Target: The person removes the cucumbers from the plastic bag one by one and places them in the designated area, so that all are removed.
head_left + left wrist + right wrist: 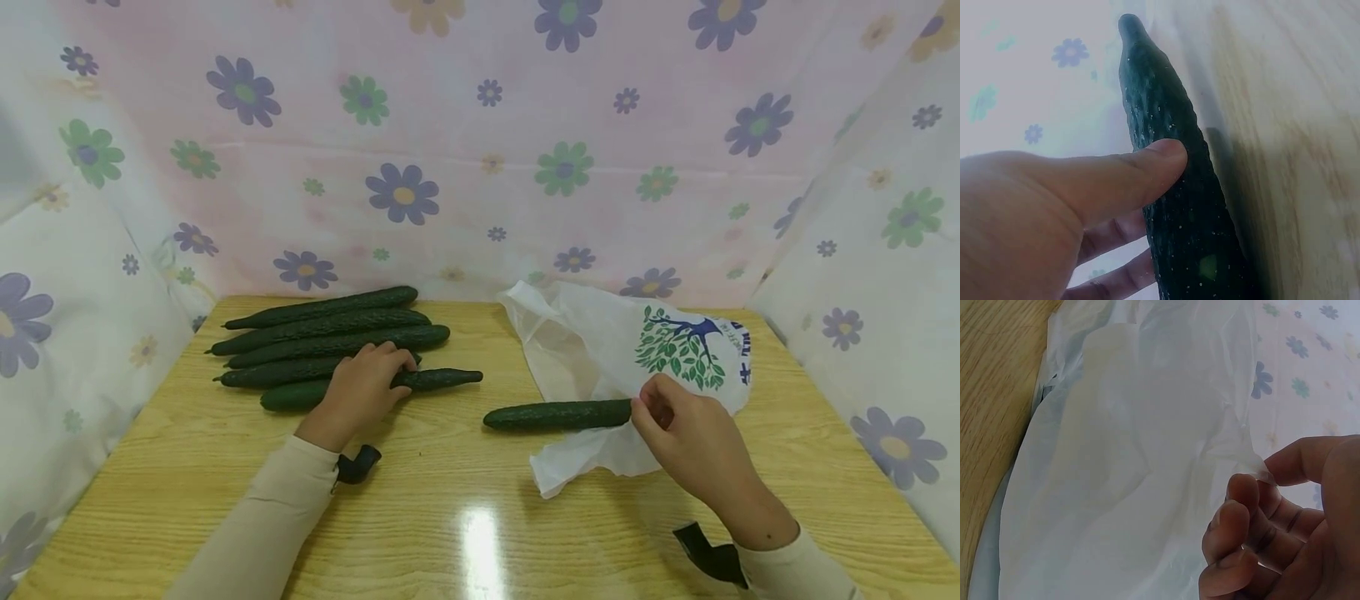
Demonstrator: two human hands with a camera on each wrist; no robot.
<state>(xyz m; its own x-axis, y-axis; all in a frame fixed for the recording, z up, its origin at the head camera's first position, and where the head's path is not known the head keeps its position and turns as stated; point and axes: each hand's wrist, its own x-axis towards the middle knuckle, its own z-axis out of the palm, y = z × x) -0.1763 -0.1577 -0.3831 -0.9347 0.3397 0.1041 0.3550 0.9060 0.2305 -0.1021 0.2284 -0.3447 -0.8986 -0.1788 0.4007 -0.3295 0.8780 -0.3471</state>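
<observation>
Left of centre in the frame, left hand (366,385): your left hand was gripping the held cucumber (442,380), thumb pressed on one side and fingers behind it, as the left wrist view showed.
Held cucumber: its tapered end pointed right, toward the middle of the frame; a paler thick end showed at the left, and your hand hid the stretch between.
Right of centre, right hand (692,432): your right hand was pinching the edge of the white bag (581,308) between its fingertips, the other fingers curled in.
Lone cucumber (555,415): it lay level between your hands, its left end on the table (420,525), its right part at the bag's opening, just at your right fingertips; you could not tell whether they touched it.
White bag: it lay crumpled at the right of the frame, its printed tree (682,333) facing up.
Four cucumbers (337,345): they lay side by side at centre left, stem ends left; your left hand covered part of the nearest.
Sleeves: your left sleeve (262,517) rose from the bottom edge, your right sleeve (795,571) from the lower right corner.
Flowered cloth (465,108): it filled the upper frame behind the table and hung down both sides.
</observation>
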